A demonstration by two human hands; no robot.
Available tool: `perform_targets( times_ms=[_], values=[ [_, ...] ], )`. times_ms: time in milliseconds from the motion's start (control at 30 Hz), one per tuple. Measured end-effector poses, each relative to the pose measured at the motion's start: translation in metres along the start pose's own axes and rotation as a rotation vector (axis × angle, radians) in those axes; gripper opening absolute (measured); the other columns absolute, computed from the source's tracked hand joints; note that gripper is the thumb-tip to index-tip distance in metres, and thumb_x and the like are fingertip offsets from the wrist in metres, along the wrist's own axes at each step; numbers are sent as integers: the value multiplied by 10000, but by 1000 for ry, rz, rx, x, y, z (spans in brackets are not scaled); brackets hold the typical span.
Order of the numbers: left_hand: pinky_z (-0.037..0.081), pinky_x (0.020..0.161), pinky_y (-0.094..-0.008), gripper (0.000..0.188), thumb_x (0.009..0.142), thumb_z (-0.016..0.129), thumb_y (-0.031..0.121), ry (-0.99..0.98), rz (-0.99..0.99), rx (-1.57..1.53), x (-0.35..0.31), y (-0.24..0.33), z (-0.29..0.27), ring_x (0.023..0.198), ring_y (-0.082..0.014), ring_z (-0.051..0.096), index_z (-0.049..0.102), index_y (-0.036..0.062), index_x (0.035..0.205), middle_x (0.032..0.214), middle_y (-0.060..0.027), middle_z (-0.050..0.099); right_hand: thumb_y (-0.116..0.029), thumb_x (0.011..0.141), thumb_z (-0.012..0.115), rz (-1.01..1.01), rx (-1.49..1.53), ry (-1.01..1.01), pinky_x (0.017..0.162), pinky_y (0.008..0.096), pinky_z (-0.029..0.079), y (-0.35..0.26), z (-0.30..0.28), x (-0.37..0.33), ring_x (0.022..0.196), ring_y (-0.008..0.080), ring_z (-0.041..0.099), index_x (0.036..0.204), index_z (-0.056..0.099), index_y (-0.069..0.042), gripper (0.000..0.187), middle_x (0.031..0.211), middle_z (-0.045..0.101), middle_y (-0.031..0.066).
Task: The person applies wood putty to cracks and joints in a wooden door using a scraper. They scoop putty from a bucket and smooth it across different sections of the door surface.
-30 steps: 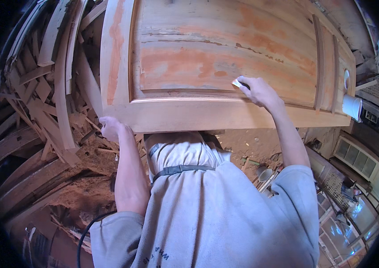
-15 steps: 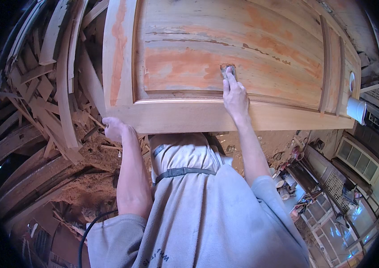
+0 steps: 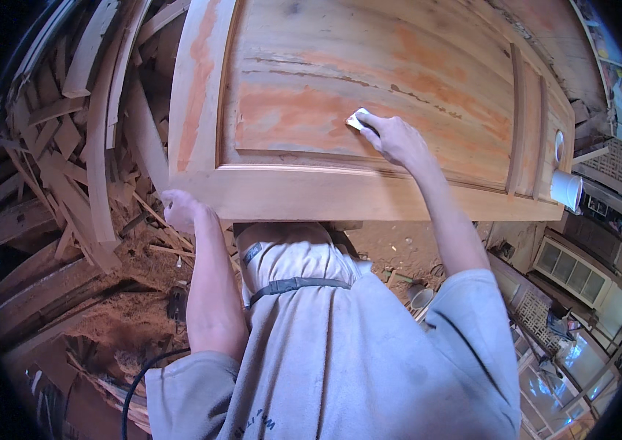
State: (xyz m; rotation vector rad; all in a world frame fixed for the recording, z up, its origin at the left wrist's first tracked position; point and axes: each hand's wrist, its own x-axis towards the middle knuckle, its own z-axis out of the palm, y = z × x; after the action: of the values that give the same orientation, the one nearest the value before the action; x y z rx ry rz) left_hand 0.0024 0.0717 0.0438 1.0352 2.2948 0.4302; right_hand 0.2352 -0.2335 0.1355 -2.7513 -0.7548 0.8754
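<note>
The right hand (image 3: 399, 141) has swung round since half a second ago: then it pointed straight up the panel with fingers pressed flat, and now it comes in from the right, the small pad (image 3: 356, 119) a little farther left with its white face showing. The pad is pinched between thumb and fingers, tilted over the door (image 3: 325, 193), just beside patches of orange filler (image 3: 281, 106) on the panel. The door lies across in front of the person's waist. The right forearm slants up and leftward, elbow out to the side; the left forearm runs nearly straight up to the near left corner of the door, where the left hand (image 3: 182, 211) is curled. Whether it grips the edge or only rests there, I cannot tell. The far edge of the door is cut off by the top of the view, and what the pad is made of is hard to make out. A white tub (image 3: 567, 190) is by the right end of the door, its inside hidden; a pale bucket (image 3: 421, 298) is on the floor (image 3: 391, 246), its contents unclear. Scrap boards (image 3: 98, 139) lie heaped on the left.
</note>
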Motion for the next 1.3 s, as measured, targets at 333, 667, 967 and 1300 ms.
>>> perform_targets(
  times_ms=[333,667,967,1300],
  values=[
    [558,794,-495,550,925,478,437,-17,19,-26,8,-8,-2,869,-400,714,721,-55,961,946,-230,736,-360,1006,553,183,-78,-395,837,455,548,36,-39,-32,974,368,694,1327,635,-201,367,1107,711,184],
    [568,821,-485,589,943,483,484,-15,36,1,-4,0,0,919,-395,717,725,-50,994,993,-231,738,-323,1025,519,156,316,562,853,511,539,34,90,-24,968,482,661,1392,567,-115,425,1045,679,301],
    [557,822,-466,584,949,467,428,-82,19,-88,-11,0,-6,935,-381,704,687,-107,1034,1039,-259,719,-328,1027,525,292,182,229,864,488,535,41,66,-51,968,480,656,1345,614,-134,383,1043,686,263],
    [558,817,-472,590,949,457,390,-67,86,-110,-1,-8,2,921,-411,698,662,-161,1000,1010,-297,707,-374,1013,553,93,-62,-138,813,457,526,30,-11,-2,911,397,666,1329,630,-211,364,1030,701,217]
  ],
)
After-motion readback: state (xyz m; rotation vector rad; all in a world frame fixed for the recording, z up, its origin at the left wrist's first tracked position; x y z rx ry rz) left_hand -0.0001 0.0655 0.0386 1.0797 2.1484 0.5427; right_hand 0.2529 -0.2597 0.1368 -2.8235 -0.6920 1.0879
